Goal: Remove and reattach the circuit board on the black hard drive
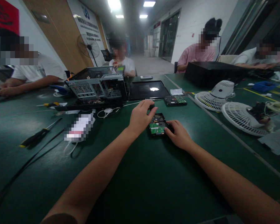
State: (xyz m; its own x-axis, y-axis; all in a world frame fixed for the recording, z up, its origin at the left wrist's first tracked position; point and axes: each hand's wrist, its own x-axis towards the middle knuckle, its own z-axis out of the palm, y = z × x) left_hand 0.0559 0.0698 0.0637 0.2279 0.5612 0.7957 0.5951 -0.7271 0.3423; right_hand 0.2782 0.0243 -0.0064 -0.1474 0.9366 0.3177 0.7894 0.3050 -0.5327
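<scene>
A hard drive (pixel 157 126), its green circuit board facing up, lies on the green table in front of me. My right hand (pixel 179 135) grips its right side, thumb on the near right corner and fingers along the edge. Just above the drive's far left corner, my left hand (pixel 142 117) is closed in a pinch. A small black piece (pixel 151 106) shows between its thumb and fingers; its kind is not clear. Beyond the drive lies a second hard drive (pixel 175 100), also with a green board showing.
An opened computer case (pixel 95 88) stands at the back left, beside a black panel (pixel 147 90). Left lie a screwdriver (pixel 35 138), a phone (pixel 80 126) and a cable. White fan parts (pixel 240 118) and a black case (pixel 213 73) are on the right. Several people sit around.
</scene>
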